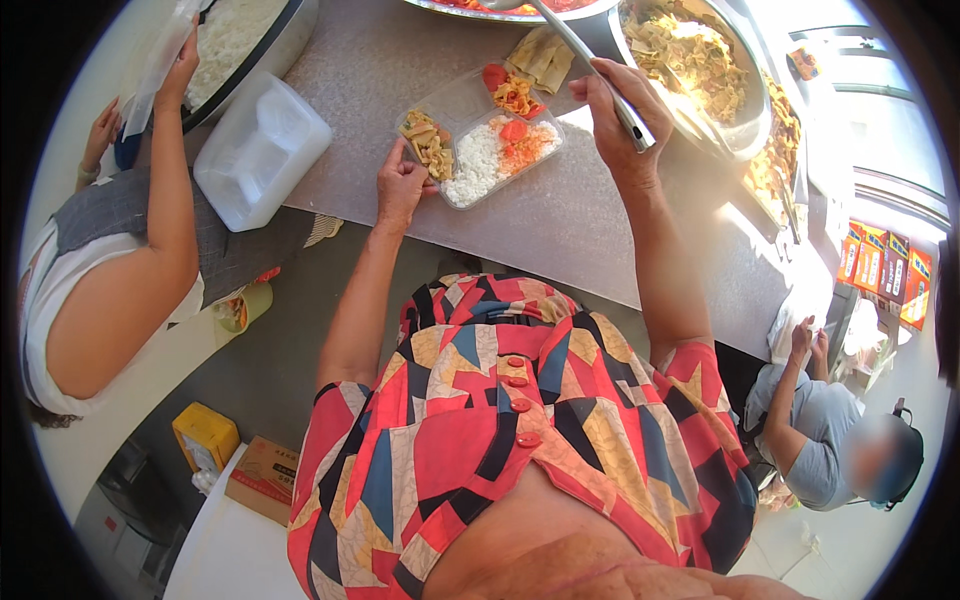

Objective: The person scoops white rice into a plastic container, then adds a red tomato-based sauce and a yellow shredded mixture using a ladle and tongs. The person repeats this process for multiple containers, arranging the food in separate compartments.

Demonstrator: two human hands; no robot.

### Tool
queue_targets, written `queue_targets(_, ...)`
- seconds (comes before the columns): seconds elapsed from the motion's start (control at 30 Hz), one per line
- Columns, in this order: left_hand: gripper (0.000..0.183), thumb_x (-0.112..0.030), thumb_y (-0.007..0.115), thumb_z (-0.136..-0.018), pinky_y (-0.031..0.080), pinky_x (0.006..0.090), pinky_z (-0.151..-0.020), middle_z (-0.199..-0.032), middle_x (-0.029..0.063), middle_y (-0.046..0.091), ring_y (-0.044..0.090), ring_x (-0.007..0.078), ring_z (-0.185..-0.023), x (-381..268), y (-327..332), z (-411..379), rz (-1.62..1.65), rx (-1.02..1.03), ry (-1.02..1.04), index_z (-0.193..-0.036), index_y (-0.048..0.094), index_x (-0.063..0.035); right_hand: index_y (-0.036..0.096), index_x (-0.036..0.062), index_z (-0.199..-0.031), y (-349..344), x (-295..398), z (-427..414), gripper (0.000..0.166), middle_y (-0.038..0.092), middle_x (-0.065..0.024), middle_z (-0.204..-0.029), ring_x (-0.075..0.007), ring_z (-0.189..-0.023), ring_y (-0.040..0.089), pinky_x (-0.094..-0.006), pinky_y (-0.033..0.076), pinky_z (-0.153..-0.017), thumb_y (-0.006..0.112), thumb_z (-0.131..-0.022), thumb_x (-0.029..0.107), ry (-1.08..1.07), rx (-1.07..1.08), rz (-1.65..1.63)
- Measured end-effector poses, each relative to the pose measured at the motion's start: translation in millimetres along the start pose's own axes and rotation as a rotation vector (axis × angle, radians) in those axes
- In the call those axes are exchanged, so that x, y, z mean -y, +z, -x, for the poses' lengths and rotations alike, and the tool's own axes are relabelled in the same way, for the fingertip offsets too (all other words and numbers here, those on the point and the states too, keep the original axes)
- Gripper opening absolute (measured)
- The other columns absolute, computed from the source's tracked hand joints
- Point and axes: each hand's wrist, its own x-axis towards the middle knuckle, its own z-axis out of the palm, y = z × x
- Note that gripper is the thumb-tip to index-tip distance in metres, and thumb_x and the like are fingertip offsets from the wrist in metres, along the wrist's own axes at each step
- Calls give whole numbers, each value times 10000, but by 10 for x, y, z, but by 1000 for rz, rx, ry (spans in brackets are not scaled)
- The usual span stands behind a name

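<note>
A clear plastic compartment meal tray (450, 112) sits near the table's front edge. White rice (480, 161) with red sauce fills its large compartment, tomato and egg (516, 94) lies in a far one, and sliced food (429, 142) in the left one. One compartment between these holds no food. My left hand (403, 184) grips the tray's left corner, thumb against the rim. In my right hand (626, 112) is the metal handle of a ladle (592, 64), its head at the edge of a large round pan (517, 13) of red food.
Cut pale food (541, 60) touches the tray's far side. At right stand a basin (731, 142) of sliced food and another tray (780, 157). Stacked plastic containers (262, 150) overhang the table's left edge by a rice pot (289, 45). One person (112, 300) works at left, another (810, 435) at right.
</note>
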Motion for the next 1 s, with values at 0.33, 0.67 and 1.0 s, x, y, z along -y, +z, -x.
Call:
queue_targets(0.33,666,44,528,-737,530,230,-475,-699,20,540,564,95,-568,-151,1595,67,-251,434,-60,-1364,313,-22,631,94,-828,439,-962,-728,109,591,-136,-905,-228,-875,627,-299,527,-732,585,-730,105,-438,462,779)
queue_targets(0.67,669,44,522,-718,529,228,-477,-659,13,532,555,87,-563,79,3543,261,-319,693,-62,-1355,322,-7,634,50,-945,-2386,-1081,-487,187,650,-118,-929,-224,-750,653,-298,546,-627,608,-764,13,-84,-28,470)
queue_targets(1.0,536,-126,645,-771,489,282,-607,-729,70,563,583,159,-654,-21,4826,287,-634,659,349,-1254,451,3,671,63,-902,-5029,-2880,-63,250,652,-148,-933,-286,-890,629,-354,504,-765,622,-702,205,998,296,1201)
